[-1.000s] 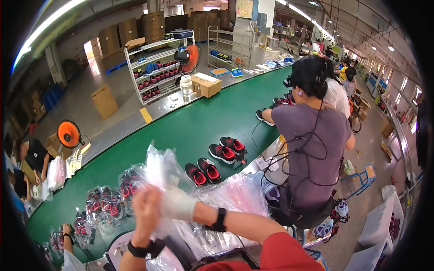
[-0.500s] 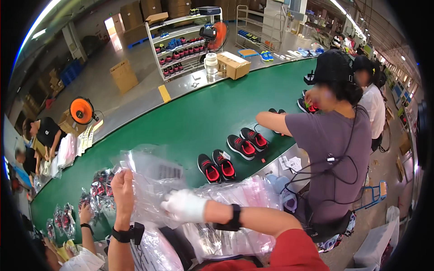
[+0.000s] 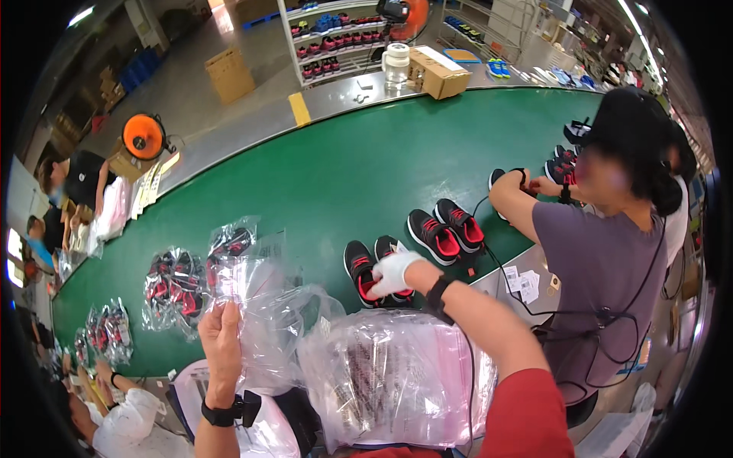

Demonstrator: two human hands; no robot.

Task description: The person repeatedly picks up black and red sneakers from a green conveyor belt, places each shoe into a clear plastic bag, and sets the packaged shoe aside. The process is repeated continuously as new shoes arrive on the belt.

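My left hand (image 3: pixel 221 343), bare with a dark band at the wrist, pinches the edge of a clear plastic bag (image 3: pixel 267 336). The bag hangs loose and crumpled over the green belt. My right hand (image 3: pixel 397 275), in a white glove, is at the nearest pair of black sneakers (image 3: pixel 357 263) with red linings. Its fingers curl down at the shoe openings, and the fingertips are partly hidden there. Below that hand lies a stack of clear bags (image 3: pixel 397 374) with pinkish edges. Beyond my left hand, a bagged black shoe (image 3: pixel 232 243) shows through film.
Another sneaker pair (image 3: pixel 447 231) stands to the right on the green belt (image 3: pixel 328 175). Several bagged pairs (image 3: pixel 174 282) lie left. A co-worker (image 3: pixel 603 252) works at right; a dark cable (image 3: pixel 489 267) crosses nearby. A carton (image 3: pixel 439 72) and jug (image 3: pixel 396 65) stand on the far ledge.
My right hand has left the plastic bag and moved right to the nearest sneakers. My left hand still holds the bag, now lower. The view has tilted down and shifted.
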